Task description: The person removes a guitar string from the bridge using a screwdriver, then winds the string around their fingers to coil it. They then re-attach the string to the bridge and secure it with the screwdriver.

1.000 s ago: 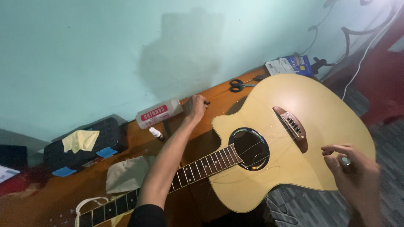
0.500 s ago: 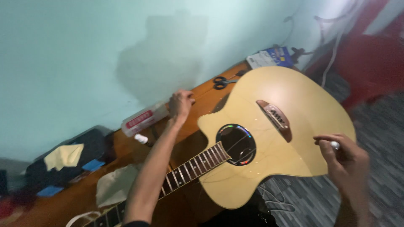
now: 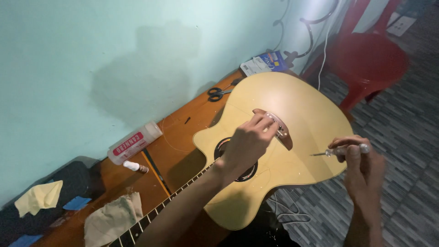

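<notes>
Two bare hands work over a pale acoustic guitar [image 3: 297,119] that lies face up across a wooden table [image 3: 183,137], its rounded lower body overhanging the table's edge above the floor. The guitar's top is smooth, light yellow wood with a dark round soundhole and a brown curved bridge [image 3: 280,129]. The left hand [image 3: 247,144] rests on the top, its fingertips touching the bridge; its grip looks loosely curled, and what it pinches, if anything, cannot be told. The right hand [image 3: 361,167] hovers just past the guitar's edge, its grip closed on a slim tool [image 3: 340,150] with a pale handle and a thin metal tip.

On the orange-brown table lie black-handled scissors [image 3: 219,93], a clear plastic bottle [image 3: 135,142] on its side with a red label, a crumpled beige cloth [image 3: 112,219] and a blue packet [image 3: 265,63]. A matte pale green wall [image 3: 91,55] backs the table. A glossy red plastic chair [image 3: 366,59] stands on grey patterned floor [image 3: 407,132].
</notes>
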